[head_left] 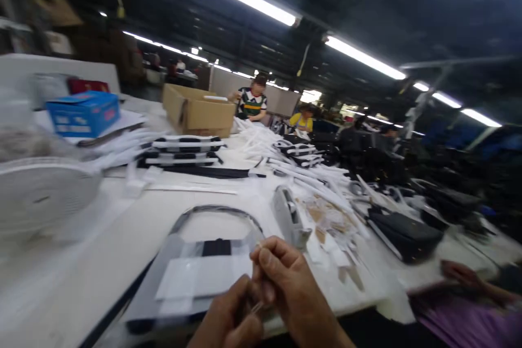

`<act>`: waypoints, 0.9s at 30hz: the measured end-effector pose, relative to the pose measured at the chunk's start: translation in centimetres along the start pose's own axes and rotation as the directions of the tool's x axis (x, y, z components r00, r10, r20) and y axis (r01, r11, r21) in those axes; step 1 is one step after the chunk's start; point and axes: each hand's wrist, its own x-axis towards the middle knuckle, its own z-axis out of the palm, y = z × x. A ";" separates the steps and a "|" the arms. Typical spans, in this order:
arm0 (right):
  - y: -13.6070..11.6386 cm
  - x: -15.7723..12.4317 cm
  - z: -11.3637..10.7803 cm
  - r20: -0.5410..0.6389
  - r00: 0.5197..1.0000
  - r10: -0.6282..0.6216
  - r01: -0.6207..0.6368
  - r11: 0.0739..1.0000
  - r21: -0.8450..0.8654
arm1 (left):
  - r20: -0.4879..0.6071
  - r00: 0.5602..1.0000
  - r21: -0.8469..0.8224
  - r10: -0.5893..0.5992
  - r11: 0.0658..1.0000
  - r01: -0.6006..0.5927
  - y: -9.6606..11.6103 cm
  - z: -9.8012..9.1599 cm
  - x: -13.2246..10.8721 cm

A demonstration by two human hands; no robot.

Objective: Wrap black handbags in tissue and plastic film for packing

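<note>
Both of my hands are close together at the lower middle, over the near edge of a white table [118,234]. My right hand [291,283] is closed in a pinch, thumb against forefinger, on something too small to make out. Beside it, the fingers of my left hand [232,315] curl shut around a thin, pale strand [256,307]. Just beyond and to the left of them lies a grey bag [150,288] with a dark looped handle. A white sheet [183,277] and a black patch [216,248] are on its face.
A tape dispenser [289,212] stands right of the bag, near scraps [326,217]. Padded white-and-black strips [183,151], a cardboard box [204,114] and a blue box [84,114] sit farther back. A fan [44,196] is at left. A co-worker's hand [460,272] is at right.
</note>
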 end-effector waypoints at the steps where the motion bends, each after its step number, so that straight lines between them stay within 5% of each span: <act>1: -0.2 0.7 0.7 0.041 0.999 0.030 -0.027 0.996 -0.080 | -0.028 0.998 0.020 0.050 0.999 -0.050 0.6 -1.1 -0.3; 4: -0.3 3.5 2.6 0.144 0.984 0.108 -0.059 0.950 -0.308 | -0.202 0.976 0.166 0.086 0.985 -0.053 2.3 -5.4 -0.9; 8: 1.1 8.1 4.6 0.144 0.971 0.191 -0.083 0.834 -0.546 | -0.563 0.823 0.423 0.076 0.882 0.207 2.6 -12.4 -0.4; 11: 3.5 11.9 5.6 0.147 0.959 0.241 -0.055 0.671 -0.739 | -0.638 0.768 0.590 -0.058 0.604 0.536 0.9 -16.7 0.9; 14: 6.4 15.2 6.1 0.175 0.944 0.279 0.063 0.370 -0.927 | -0.613 0.756 0.659 -0.231 0.379 0.650 -1.3 -19.1 2.1; 16: 8.1 17.0 6.2 0.182 0.937 0.299 0.119 0.217 -0.969 | -0.569 0.774 0.674 -0.277 0.383 0.632 -2.7 -19.8 2.4; 21: 10.9 19.8 6.0 0.157 0.917 0.366 0.146 0.058 -0.988 | -0.511 0.800 0.656 -0.315 0.459 0.599 -5.4 -20.2 2.5; 27: 12.3 21.4 6.0 0.110 0.892 0.439 0.095 0.055 -0.994 | -0.478 0.822 0.521 -0.311 0.653 0.550 -7.0 -20.7 3.5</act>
